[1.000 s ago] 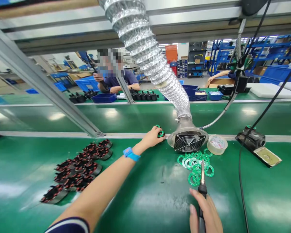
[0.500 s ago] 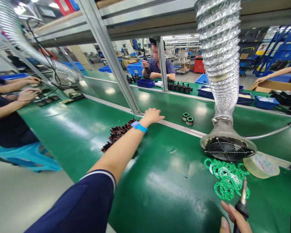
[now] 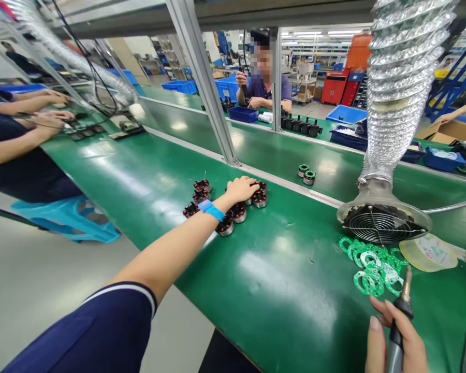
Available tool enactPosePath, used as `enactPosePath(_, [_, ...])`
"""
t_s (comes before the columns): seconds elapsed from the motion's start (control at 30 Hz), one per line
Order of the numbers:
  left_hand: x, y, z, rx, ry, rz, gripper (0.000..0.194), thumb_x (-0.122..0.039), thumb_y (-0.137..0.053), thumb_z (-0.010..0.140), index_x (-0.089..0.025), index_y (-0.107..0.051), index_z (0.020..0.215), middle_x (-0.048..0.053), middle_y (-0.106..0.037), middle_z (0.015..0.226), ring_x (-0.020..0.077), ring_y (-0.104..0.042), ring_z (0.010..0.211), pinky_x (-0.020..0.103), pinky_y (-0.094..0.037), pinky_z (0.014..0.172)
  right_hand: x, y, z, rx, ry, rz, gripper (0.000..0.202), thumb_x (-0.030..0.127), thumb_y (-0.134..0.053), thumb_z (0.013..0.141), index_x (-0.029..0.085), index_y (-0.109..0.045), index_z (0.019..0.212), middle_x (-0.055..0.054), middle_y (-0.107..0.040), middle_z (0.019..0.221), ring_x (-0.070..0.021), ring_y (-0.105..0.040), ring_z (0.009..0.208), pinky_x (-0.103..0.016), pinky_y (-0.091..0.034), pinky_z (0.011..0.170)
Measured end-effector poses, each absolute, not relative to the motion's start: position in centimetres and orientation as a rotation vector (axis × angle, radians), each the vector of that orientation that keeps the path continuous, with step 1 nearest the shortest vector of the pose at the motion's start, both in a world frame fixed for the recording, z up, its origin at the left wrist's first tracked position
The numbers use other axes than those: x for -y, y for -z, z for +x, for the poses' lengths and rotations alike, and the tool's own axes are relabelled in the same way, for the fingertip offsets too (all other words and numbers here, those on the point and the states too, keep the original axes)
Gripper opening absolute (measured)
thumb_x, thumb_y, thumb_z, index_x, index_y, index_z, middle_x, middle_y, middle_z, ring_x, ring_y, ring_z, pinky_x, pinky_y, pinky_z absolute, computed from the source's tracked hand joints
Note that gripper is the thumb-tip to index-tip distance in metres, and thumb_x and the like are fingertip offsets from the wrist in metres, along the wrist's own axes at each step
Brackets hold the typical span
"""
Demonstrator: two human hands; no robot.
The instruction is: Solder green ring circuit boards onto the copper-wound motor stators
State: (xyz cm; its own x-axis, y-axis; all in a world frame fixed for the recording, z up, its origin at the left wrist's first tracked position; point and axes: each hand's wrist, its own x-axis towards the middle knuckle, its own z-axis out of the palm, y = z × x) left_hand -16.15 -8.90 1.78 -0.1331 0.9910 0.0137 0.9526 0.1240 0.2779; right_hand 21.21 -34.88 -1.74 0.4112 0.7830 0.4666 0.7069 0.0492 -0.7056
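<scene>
On the tabletop (image 3: 279, 272), centre: cores (image 3: 238, 213), massed, we judge, for reach; left hand (image 3: 241, 189) over them, its fingers' grip unclear. Near right: iron (image 3: 404, 306), right hand's (image 3: 410, 335) fingers grasping its handle (image 3: 395, 356), presumably against heat.

Open bench (image 3: 279, 269) separates wound cores (image 3: 238, 213) from green rings (image 3: 374, 270), which the fan hood (image 3: 384, 224) hems behind.

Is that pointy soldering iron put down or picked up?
Picked up: the right hand holds the soldering iron by its handle, metal tip pointing away from the person.
</scene>
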Motion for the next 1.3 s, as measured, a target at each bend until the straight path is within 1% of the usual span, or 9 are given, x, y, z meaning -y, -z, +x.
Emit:
enactPosePath(0.23, [9.5,-1.5,-6.2,-2.139,-0.426,1.909,0.034,-0.04,-0.045,0.096,-0.024,-0.068,0.116,0.011,-0.059,0.133,0.0366,-0.051,0.123,0.056,-0.036,0.104,34.7,2.4,22.3,1.385,-0.085,-1.625,0.039,0.043,-0.06,0.088,0.017,-0.063,0.117,-0.013,-0.074,0.103,-0.0252,-0.068,0.086,-0.039,-0.049,0.081])
enactPosePath(0.43, [11.4,-4.4,-2.5,-2.07,-0.76,1.928,0.041,-0.034,-0.045,0.097,-0.019,-0.049,0.135,0.014,-0.04,0.149,0.0308,-0.034,0.138,0.047,-0.032,0.111,34.9,1.0,21.1,1.4,-0.093,-1.587,0.033,0.038,-0.058,0.091,0.017,-0.063,0.117,-0.012,-0.077,0.098,-0.0241,-0.071,0.091,-0.038,-0.052,0.083])
enactPosePath(0.53, [15.3,-5.4,-4.7,-1.734,-0.95,2.137,0.021,-0.026,-0.049,0.094,-0.014,-0.059,0.109,0.012,-0.058,0.114,0.0234,-0.051,0.112,0.038,-0.043,0.1,35.2,0.8,21.2,1.428,-0.081,-1.544,0.029,0.035,-0.058,0.092,0.017,-0.064,0.114,-0.011,-0.078,0.094,-0.023,-0.072,0.088,-0.037,-0.054,0.082])
enactPosePath(0.63, [20.3,-5.0,-7.8,-1.575,-0.83,2.333,0.02,-0.032,-0.05,0.094,-0.016,-0.061,0.089,0.007,-0.056,0.094,0.0232,-0.052,0.096,0.041,-0.046,0.093,35.5,0.9,21.2,1.467,-0.107,-1.489,0.027,0.032,-0.058,0.093,0.018,-0.064,0.116,-0.009,-0.078,0.093,-0.0224,-0.073,0.091,-0.036,-0.054,0.082])
enactPosePath(0.8, [26.9,-2.1,-9.1,-1.594,-0.401,2.496,0.029,-0.035,-0.062,0.089,-0.018,-0.064,0.113,0.015,-0.052,0.121,0.0315,-0.051,0.108,0.051,-0.049,0.093,35.9,0.9,20.6,1.497,-0.155,-1.416,0.031,0.024,-0.057,0.095,0.018,-0.059,0.124,-0.005,-0.079,0.09,-0.0211,-0.074,0.09,-0.038,-0.054,0.084])
enactPosePath(1.0, [30.2,0.3,-6.1,-1.475,-0.358,2.539,0.028,-0.037,-0.073,0.083,-0.015,-0.059,0.094,0.015,-0.056,0.111,0.0293,-0.061,0.096,0.043,-0.057,0.079,34.8,-1.9,22.8,1.453,-0.15,-1.58,0.022,0.03,-0.053,0.096,0.023,-0.059,0.116,-0.003,-0.077,0.088,-0.0214,-0.074,0.087,-0.04,-0.053,0.087])
enactPosePath(1.1, [29.8,0.6,-5.5,-1.039,-0.44,2.555,0.025,-0.03,-0.064,0.091,-0.017,-0.055,0.11,0.016,-0.057,0.126,0.0295,-0.061,0.111,0.044,-0.055,0.091,33.5,-2.5,24.8,1.504,-0.314,-1.655,0.029,0.032,-0.058,0.092,0.025,-0.052,0.12,-0.005,-0.074,0.097,-0.022,-0.073,0.092,-0.039,-0.054,0.084])
enactPosePath(1.2, [28.1,0.6,-4.9,-0.887,-0.498,2.373,0.053,-0.029,-0.065,0.09,-0.018,-0.041,0.136,0.017,-0.053,0.138,0.0287,-0.055,0.124,0.046,-0.05,0.101,31.9,-1.7,25.4,1.594,-0.462,-1.76,0.032,0.028,-0.057,0.088,0.025,-0.049,0.119,-0.005,-0.072,0.097,-0.0214,-0.071,0.083,-0.038,-0.056,0.077])
enactPosePath(1.3, [26.7,0.3,-3.7,-0.887,-0.418,2.283,0.06,-0.036,-0.074,0.083,-0.019,-0.047,0.134,0.015,-0.06,0.13,0.0317,-0.054,0.121,0.053,-0.044,0.103,30.5,-0.3,24.6,1.768,-0.431,-1.82,0.039,0.019,-0.054,0.084,0.023,-0.048,0.122,-0.007,-0.069,0.102,-0.0229,-0.069,0.087,-0.042,-0.055,0.08])
